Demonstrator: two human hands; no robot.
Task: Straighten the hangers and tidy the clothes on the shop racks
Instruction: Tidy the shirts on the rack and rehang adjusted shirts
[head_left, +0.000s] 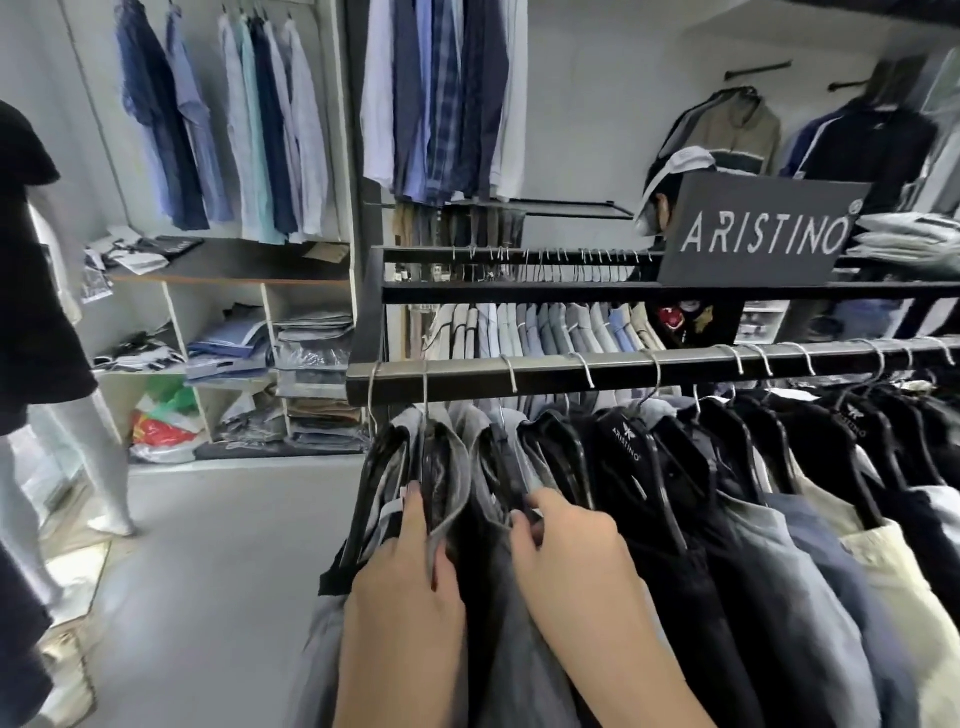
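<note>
While both hands are at the left end of the front rail (571, 370), positions as follows.

Left hand (410, 587): fingers (414, 503) pushed in on one side of a grey-collared shirt (449, 467), thumb on the other side, so its shoulder is clamped between them.

Right hand (576, 558): fingers (553, 501) and thumb closed in a pinch on the shoulder edge of the dark shirt (496, 467) just beside the grey one.

Both shirts hang from the rail by metal hooks. To the right, more black hangers (621, 439) carry black, grey-blue and cream garments, hooks unevenly spaced.

Behind, a second rail holds a tight row of pale shirts (545, 325). An ARISTINO sign (758, 234) stands on top of the rack; a person in a white cap (685, 158) is partly hidden behind it. Far left: a mannequin (83, 441) on the floor and wall shelves (228, 275) with folded clothes.
</note>
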